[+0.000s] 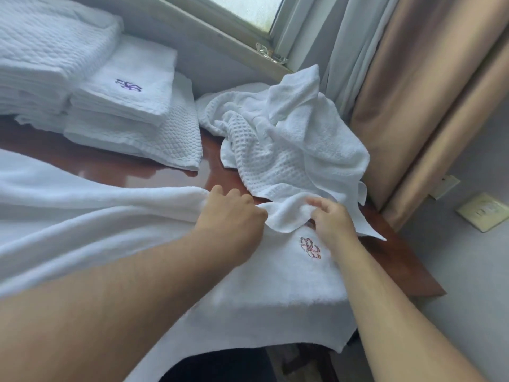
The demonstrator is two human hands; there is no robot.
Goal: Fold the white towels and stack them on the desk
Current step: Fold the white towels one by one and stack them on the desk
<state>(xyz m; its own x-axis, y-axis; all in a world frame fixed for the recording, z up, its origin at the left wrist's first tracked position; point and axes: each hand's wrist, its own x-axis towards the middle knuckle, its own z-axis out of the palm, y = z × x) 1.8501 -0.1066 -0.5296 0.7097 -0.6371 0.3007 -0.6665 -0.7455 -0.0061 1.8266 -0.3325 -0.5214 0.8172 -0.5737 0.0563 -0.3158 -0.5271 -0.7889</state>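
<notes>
Here, a bunched edge of the towel [275,285] is gripped by the left hand [231,213], fingers curled, and pinched by the right hand [330,220] just beside it. The towel is spread over the near side of the desk [399,259], overhanging its front edge, a red monogram [310,248] shown. A crumpled heap [289,150] lies at the desk's far right; folded stacks [124,106] are set at its far left.

Glossy reddish desk [396,257], folded towel stacks [124,106], crumpled towel heap [289,144], spread towel [82,216] nearest
</notes>
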